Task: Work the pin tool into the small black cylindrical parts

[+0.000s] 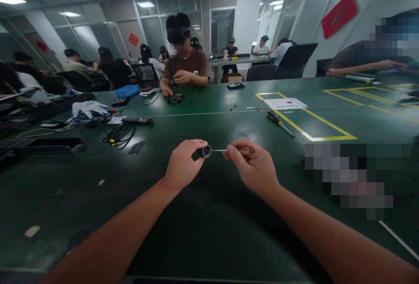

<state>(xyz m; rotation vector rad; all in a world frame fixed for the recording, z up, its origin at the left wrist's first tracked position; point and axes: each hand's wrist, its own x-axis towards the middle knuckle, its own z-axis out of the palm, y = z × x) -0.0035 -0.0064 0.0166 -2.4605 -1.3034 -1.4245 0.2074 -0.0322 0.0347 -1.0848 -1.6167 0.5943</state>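
Small dark cylindrical part (206,151) held at clock centre, over green table (196,236), open end turned to 6 o'clock; outer wall pinched between thumb and fingers of left hand (185,164). At 3 o'clock, amber-handled screwdriver (246,149) grasped in right hand (257,164), shaft pointed to 9 o'clock, tip at part's rim (actual contact not resolvable). Part judged light, rigid, possibly slick; best held by outer wall, interior treated as fragile. Farther: coiled cable (121,136) between 9 and 10, black-yellow screwdriver (279,123) at 2; co-worker (186,67) seated just short of 12.
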